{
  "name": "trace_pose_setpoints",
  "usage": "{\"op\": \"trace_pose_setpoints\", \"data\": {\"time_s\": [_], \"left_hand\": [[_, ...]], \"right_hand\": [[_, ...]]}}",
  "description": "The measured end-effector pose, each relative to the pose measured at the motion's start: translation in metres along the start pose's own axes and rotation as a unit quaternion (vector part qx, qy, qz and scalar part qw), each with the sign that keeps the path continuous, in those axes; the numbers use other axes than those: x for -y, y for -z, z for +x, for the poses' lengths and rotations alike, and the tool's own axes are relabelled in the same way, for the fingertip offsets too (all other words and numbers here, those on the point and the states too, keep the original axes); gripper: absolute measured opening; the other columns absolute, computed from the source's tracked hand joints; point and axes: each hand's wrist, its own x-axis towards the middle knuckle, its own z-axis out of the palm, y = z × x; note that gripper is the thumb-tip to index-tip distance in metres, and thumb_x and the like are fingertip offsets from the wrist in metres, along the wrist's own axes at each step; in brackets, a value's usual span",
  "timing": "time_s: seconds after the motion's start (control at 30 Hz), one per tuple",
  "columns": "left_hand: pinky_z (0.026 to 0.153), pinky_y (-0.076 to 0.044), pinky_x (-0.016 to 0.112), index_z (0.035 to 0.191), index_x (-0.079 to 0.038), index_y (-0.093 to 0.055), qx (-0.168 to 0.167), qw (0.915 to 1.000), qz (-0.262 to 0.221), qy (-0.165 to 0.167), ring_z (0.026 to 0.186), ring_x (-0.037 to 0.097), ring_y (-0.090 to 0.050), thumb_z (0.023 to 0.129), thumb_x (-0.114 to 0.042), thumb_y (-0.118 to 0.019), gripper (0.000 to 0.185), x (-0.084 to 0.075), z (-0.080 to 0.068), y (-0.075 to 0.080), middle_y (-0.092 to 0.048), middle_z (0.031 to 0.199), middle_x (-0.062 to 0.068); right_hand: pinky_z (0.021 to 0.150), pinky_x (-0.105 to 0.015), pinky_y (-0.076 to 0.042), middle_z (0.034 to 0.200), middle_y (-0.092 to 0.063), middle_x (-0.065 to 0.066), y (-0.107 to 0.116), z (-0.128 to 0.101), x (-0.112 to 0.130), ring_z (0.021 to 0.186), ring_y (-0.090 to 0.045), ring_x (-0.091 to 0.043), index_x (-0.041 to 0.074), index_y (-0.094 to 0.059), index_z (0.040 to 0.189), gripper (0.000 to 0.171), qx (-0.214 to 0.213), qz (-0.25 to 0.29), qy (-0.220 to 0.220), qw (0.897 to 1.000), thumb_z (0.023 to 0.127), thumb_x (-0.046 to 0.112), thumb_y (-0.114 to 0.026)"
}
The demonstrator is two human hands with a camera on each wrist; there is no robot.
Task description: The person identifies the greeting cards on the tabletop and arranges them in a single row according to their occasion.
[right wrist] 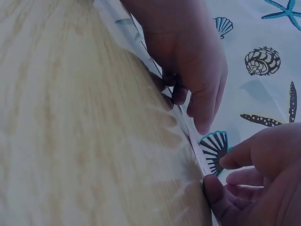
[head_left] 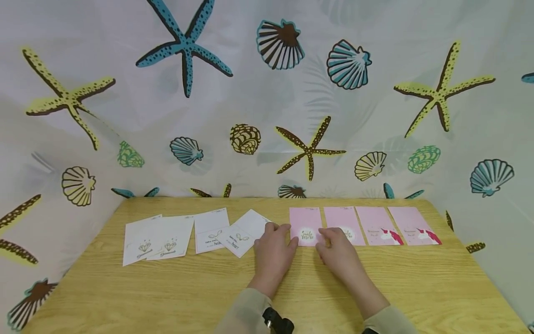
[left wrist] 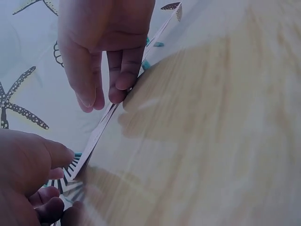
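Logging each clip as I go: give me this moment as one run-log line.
scene: white cards, pink cards in row on table | left hand, right hand: fingertips on leftmost pink card | grip: unclear
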Motion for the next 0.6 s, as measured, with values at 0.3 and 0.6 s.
{"op": "trace_pose_setpoints", "data": {"time_s": [0.3,0.6], "left_hand": [[0.086,-0.047,0.051,0.136,-0.02,-0.08,0.009,0.998,0.06,-0.017,0.104,0.028,-0.062,0.101,-0.031,-0.083,0.037,-0.0017,-0.0033,-0.0038,-0.064,0.12,0.009],[0.088,-0.047,0.052,0.137,-0.021,-0.08,0.011,0.9969,0.077,-0.012,0.106,0.028,-0.062,0.103,-0.035,-0.081,0.037,-0.0057,-0.0028,-0.0041,-0.064,0.122,0.009]], "right_hand": [[0.12,-0.058,-0.042,0.149,-0.064,-0.025,0.0011,-0.0035,0.0041,0.145,-0.055,-0.045,-0.007,-0.069,0.14,0.038,0.034,-0.06,0.023,0.997,0.107,0.01,-0.066],[0.119,-0.059,-0.043,0.148,-0.063,-0.027,0.0014,-0.002,0.0016,0.144,-0.055,-0.047,-0.009,-0.069,0.14,0.038,0.034,-0.062,0.031,0.997,0.107,0.011,-0.066]]}}
